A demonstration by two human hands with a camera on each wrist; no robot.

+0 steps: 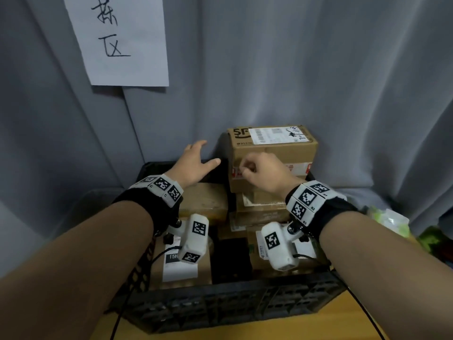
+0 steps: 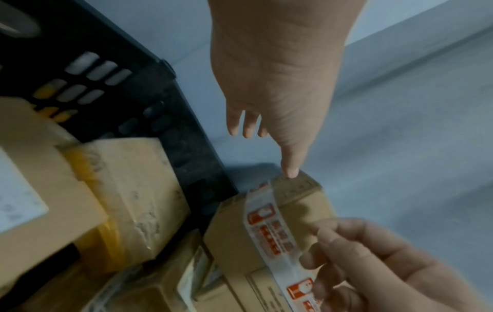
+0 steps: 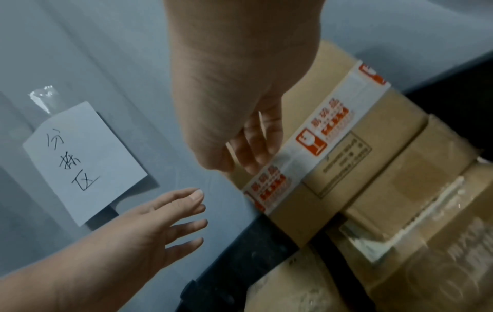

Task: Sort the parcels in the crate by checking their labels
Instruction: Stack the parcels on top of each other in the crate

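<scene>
Reaching for the top SF box, stacked at the back-right of the black crate w/ its label up. My left hand is spread, holding nothing, just left of it; my right hand is loosely curled at the front face (contact unclear). Next: grip both sides, lift straight up. Curtain close behind, room only toward me.

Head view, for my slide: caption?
Both hands reach for the top parcel in the black crate.
</scene>
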